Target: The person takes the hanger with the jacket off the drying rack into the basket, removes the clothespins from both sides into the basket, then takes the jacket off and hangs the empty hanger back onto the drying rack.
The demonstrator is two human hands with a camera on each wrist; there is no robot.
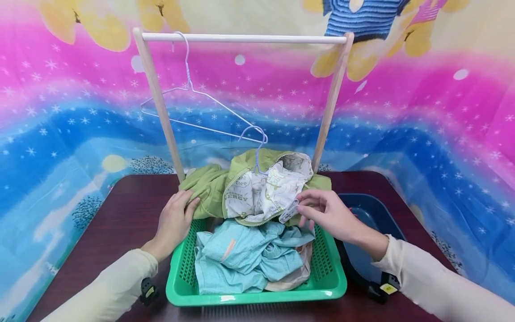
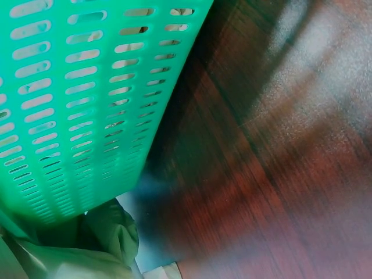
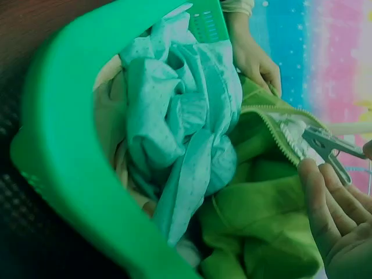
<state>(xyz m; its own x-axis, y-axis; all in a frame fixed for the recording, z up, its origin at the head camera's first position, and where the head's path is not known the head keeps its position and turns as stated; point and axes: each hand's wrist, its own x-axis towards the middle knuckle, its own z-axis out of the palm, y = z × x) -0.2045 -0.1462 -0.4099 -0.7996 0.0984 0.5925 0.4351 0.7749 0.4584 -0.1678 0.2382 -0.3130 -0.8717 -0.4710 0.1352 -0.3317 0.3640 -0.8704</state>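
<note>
A green zip jacket (image 1: 207, 185) with a white printed lining (image 1: 251, 192) lies over the back of a green basket (image 1: 257, 297). A lilac wire hanger (image 1: 257, 156) sits inside it, hook upward. My left hand (image 1: 174, 219) grips the jacket's fabric at the left; the right wrist view shows that hand (image 3: 258, 64) on the far side. My right hand (image 1: 327, 214) pinches a metal clip (image 3: 331, 148) between thumb and fingers. The clip's nose is at the jacket's zip edge. Crumpled turquoise clothing (image 1: 245, 250) fills the basket in front.
A wooden rack with a white bar (image 1: 245, 39) stands behind, another lilac hanger (image 1: 213, 99) hanging at its left. Right of the basket is a dark blue tray (image 1: 368, 214). Dark wood table (image 2: 261, 145) lies beneath, with a printed cloth backdrop (image 1: 442, 112) around it.
</note>
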